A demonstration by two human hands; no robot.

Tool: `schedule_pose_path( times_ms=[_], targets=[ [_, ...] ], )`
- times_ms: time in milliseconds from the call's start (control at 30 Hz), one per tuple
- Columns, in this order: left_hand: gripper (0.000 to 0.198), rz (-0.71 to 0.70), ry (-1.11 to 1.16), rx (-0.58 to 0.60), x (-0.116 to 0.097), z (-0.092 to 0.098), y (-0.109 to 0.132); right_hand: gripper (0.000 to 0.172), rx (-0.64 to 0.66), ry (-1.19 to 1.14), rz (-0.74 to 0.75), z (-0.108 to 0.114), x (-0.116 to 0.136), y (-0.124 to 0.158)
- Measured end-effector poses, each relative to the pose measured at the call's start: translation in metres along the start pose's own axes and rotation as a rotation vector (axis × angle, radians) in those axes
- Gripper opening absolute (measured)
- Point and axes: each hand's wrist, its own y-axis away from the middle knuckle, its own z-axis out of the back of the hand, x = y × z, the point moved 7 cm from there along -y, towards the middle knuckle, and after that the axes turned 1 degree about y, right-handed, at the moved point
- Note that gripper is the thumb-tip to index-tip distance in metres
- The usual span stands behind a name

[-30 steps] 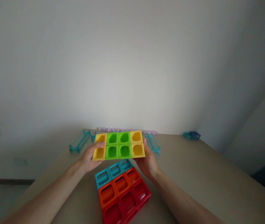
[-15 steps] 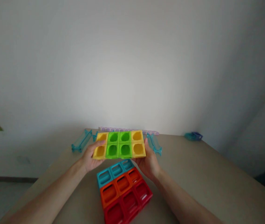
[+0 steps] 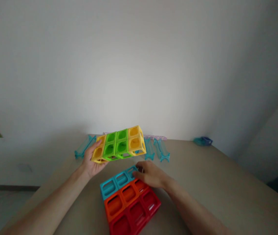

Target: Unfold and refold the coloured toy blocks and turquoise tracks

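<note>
My left hand grips the left end of a yellow and green block of hollow cubes and holds it tilted in the air, right end higher. A flat slab of blue, orange and red cubes lies on the beige table below it. On the far right corner of that slab rests my right hand, palm down with fingers curled over the blue and orange cubes. Whether it holds anything there is hidden.
Clear blue trough pieces lie at the table's back: one at the left, two behind the lifted block. A pale purple strip lies along the wall. A small blue piece sits at the far right.
My right hand has let go of the yellow and green block and dropped onto the slab's far corner. My left hand alone has lifted and tilted the block.
</note>
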Motion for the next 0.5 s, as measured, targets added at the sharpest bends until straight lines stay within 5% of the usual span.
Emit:
schedule_pose_path(
  times_ms=[133,300,500],
  targets=[
    [0.025,0.006,0.003,-0.008,0.001,0.002,-0.001,0.035,-0.014,-0.051,0.038,0.007,0.000,-0.002],
    [0.026,-0.011,0.026,-0.014,-0.001,0.005,-0.001,0.013,-0.086,0.144,-0.003,0.012,-0.009,-0.005],
    [0.028,-0.019,0.024,-0.007,-0.002,0.001,0.000,0.021,-0.100,0.202,-0.123,0.005,-0.009,0.000]
  ],
)
